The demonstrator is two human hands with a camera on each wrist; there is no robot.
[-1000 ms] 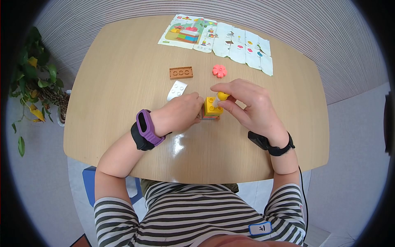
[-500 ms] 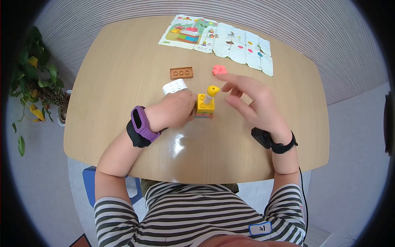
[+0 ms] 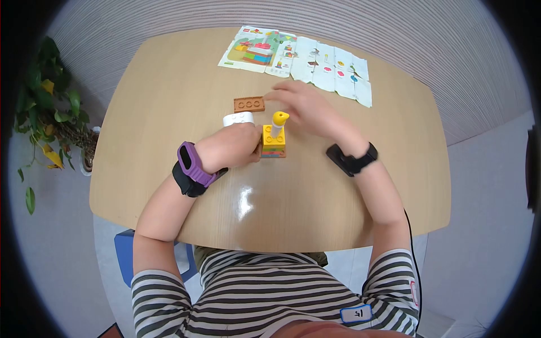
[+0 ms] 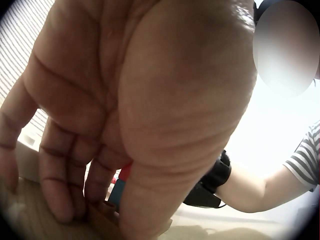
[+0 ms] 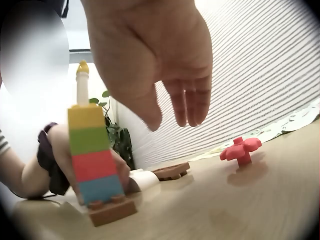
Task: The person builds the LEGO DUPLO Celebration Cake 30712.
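Observation:
A brick tower stands on the table, stacked blue, red, green and yellow on a brown base plate. Topping it is a white candle with a yellow flame, tilted slightly in the head view. My left hand grips the tower low on its left side, thumb and fingertips at the brown base in the left wrist view. With fingers extended and nothing held, my right hand hovers beyond the tower, its fingertips near the loose brown plate. A white curved brick lies behind the left hand, partly covered.
A pink flower piece stands on the table, hidden under the right hand in the head view. An unfolded instruction sheet lies along the far edge by the striped wall. A potted plant is beyond the table's left side.
The right hand has released the candle, now fixed on the tower, and has swung forward and left toward the brown plate. The left hand and tower have shifted slightly left.

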